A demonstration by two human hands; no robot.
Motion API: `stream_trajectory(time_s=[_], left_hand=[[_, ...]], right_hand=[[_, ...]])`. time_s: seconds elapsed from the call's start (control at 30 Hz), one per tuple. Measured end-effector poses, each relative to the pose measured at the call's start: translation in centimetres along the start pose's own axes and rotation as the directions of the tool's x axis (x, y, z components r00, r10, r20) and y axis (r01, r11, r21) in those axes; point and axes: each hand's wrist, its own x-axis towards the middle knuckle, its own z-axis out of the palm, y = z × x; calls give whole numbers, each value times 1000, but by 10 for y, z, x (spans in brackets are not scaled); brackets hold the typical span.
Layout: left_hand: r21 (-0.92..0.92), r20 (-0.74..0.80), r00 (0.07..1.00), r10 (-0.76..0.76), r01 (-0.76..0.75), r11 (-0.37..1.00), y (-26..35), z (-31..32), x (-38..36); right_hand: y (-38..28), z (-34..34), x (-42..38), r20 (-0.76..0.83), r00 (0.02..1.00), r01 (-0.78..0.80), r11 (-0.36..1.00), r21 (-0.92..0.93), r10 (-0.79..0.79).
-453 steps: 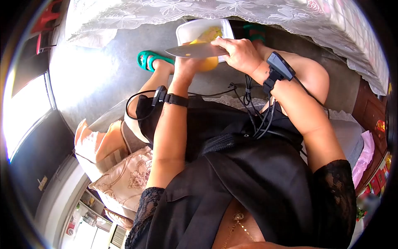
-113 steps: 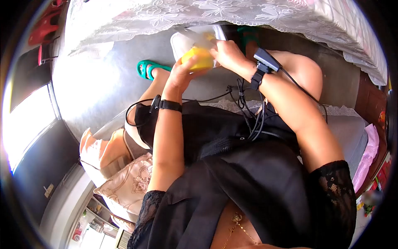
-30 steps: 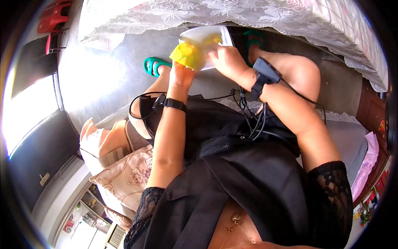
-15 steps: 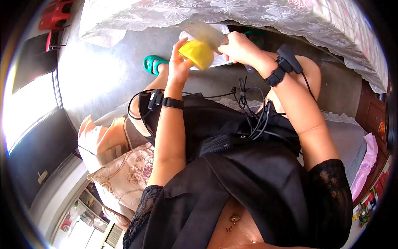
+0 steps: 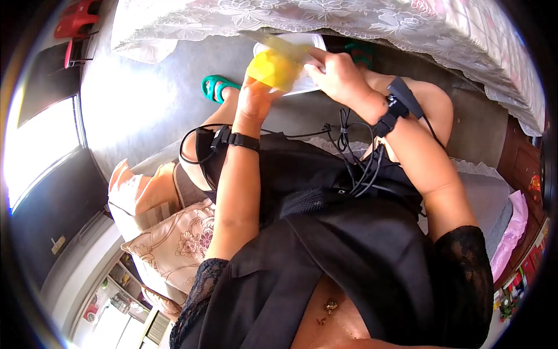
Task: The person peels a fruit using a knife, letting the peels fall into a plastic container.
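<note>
My left hand (image 5: 254,99) grips a yellow peeled fruit (image 5: 270,68) from below, over a white tray (image 5: 311,81) that lies on the grey floor. My right hand (image 5: 339,74) holds a broad knife (image 5: 278,45) by its handle, and the blade lies flat across the top of the fruit. Yellow pieces lie in the tray, mostly hidden behind the fruit and hands. Both wrists carry black strapped devices with cables.
A table with a white lace cloth (image 5: 349,17) hangs over the tray at the top. My feet wear green sandals (image 5: 215,88) on the floor. Patterned cushions (image 5: 174,244) lie at the left beside my seat. Red stools (image 5: 75,17) stand at the far top left.
The knife blade has come down from a raised tilt onto the top of the fruit. My right hand has moved lower and closer to the fruit; my left hand still holds it.
</note>
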Motion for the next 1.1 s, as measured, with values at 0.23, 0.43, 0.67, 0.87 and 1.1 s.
stream_trajectory(time_s=[0.23,0.43,0.67,0.87,1.1], left_hand=[[-21,-73,997,-25,23,1000,-5,-5,1],[-44,22,999,-42,43,998,-4,-7,1],[244,-63,998,24,-8,970,-5,-15,13],[258,-91,996,22,2,966,3,0,2],[-33,36,999,-28,29,999,0,-1,2]], right_hand=[[-43,-24,13,-179,983,86,971,225,-46],[6,20,4,64,990,-122,992,-27,123],[22,28,4,17,995,-95,994,-54,96],[21,14,11,270,888,-433,874,219,372],[-7,3,5,75,981,-193,947,257,180]])
